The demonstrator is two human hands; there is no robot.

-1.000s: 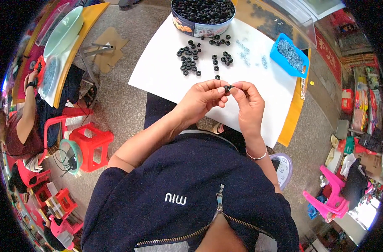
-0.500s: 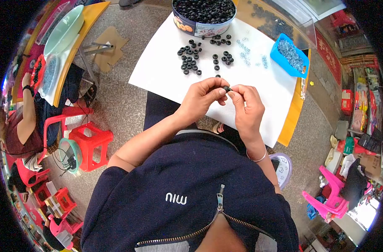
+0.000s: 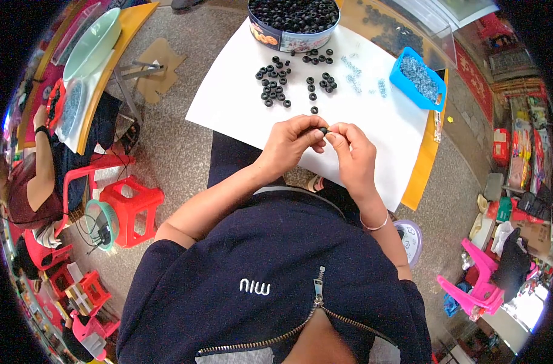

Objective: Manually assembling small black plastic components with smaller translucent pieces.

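Observation:
Above the near edge of a white sheet (image 3: pixel 228 91), my left hand (image 3: pixel 288 144) pinches a small black round piece (image 3: pixel 323 130) between thumb and fingers. My right hand (image 3: pixel 355 156) meets it there, thumb and forefinger closed at the piece's right side. Whether a second small part sits between the right fingertips is too small to tell. Just beyond my hands lie several loose black ring-shaped pieces (image 3: pixel 273 85), some in a short line. To their right, small clear bits (image 3: pixel 354 77) are scattered on the sheet.
A round tub (image 3: pixel 296 42) heaped with black pieces stands at the far edge. A blue tray (image 3: pixel 397 82) of clear bits is at right, near a clear bin (image 3: pixel 404 30). Red stools (image 3: pixel 131 206) and another person's arm (image 3: pixel 43 161) are at left.
My right hand has shifted slightly left, its fingertips tighter against the black piece. Both hands sit a little lower, so the nearest loose ring shows whole.

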